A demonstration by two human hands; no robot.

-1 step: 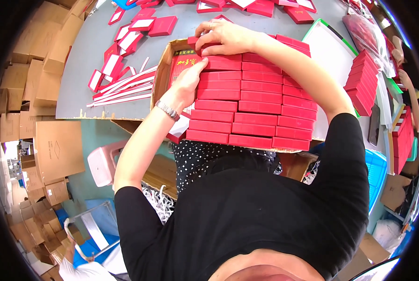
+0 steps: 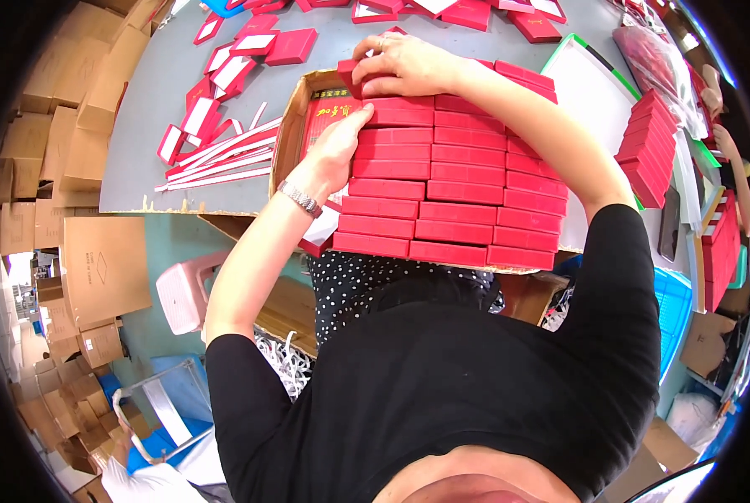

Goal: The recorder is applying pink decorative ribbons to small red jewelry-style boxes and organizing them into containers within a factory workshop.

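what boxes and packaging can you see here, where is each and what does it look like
Red flat boxes: stacked in rows in front of the person, both hands on them.
Open brown carton: on the grey table, under the left hand; red printed panel inside.
Loose red lids: scattered at the table's far side, white insides.
Brown cartons: piled at left.

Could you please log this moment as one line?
left hand: on red boxes | right hand: pressing top row | carton: nearly full

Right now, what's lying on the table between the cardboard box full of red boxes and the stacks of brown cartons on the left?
In the head view, loose red and white lids and long white strips lie on the grey table between the cardboard box and the brown cartons.
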